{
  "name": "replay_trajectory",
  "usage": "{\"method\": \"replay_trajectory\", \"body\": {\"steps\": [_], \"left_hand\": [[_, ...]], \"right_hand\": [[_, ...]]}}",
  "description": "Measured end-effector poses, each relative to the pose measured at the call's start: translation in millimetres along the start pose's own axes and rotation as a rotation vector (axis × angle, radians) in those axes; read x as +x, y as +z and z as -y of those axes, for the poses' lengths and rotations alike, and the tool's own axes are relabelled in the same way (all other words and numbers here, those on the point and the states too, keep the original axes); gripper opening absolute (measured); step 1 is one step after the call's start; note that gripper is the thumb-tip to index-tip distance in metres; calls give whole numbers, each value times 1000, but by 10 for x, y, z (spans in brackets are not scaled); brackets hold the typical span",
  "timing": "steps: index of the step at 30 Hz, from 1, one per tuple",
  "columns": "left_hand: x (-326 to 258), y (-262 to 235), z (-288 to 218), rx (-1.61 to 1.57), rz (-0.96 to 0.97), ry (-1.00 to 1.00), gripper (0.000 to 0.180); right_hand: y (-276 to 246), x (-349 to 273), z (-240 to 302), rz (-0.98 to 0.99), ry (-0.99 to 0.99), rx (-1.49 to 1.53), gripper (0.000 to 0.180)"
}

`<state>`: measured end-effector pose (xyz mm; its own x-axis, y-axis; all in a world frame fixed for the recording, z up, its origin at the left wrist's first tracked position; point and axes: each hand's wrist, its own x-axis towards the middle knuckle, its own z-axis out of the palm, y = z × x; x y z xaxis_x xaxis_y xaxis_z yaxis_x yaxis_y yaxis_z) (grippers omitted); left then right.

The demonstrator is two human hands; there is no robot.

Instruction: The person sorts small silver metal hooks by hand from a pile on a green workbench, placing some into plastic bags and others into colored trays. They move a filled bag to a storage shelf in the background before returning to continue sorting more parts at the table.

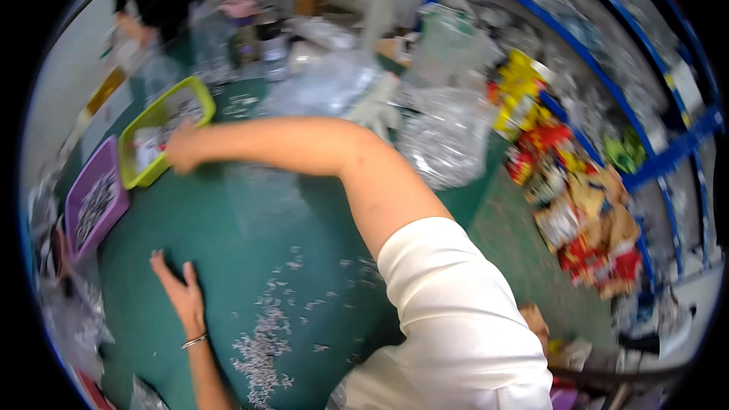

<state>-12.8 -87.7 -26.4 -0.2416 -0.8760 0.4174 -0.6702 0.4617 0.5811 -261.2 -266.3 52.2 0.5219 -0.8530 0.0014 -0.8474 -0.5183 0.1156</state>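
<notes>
My right arm, in a white sleeve, stretches across the green table. My right hand is at the near side of a yellow-green plastic basket, its fingers smeared by motion. Inside that basket are small grey metal pieces and a white packet, both close to the hand. A bracelet circles my left wrist; my left hand is open over the tabletop with its fingers apart, holding nothing. Right of it lies a loose heap of small silvery pieces.
A purple basket with grey metal pieces stands left of the yellow-green one. Clear plastic bags lie at the table's far side. Crumpled coloured packaging piles up beside a blue shelf rack. A person stands at the far left.
</notes>
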Motion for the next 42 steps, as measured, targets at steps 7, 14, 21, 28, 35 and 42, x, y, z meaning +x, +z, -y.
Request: {"method": "replay_trajectory", "body": {"steps": [7,14,21,28,35,42], "left_hand": [[136,200,366,27,-16,44,61],[234,265,646,-31,-31,64,61],[84,299,313,-48,-86,79,54],[157,79,35,14,-17,14,65],[-19,-36,-88,7,39,-85,63],[-60,-187,-253,84,118,-116,60]], "right_hand": [[-487,-3240,1345,-66,-158,554,37],[146,-5477,2653,-810,1055,266,38],[2624,-7582,3410,396,1315,969,34],[2819,-7195,2859,554,1468,1217,35],[3250,-6448,2127,589,1435,1284,35],[3620,-5758,1597,662,1385,1366,36]]}}
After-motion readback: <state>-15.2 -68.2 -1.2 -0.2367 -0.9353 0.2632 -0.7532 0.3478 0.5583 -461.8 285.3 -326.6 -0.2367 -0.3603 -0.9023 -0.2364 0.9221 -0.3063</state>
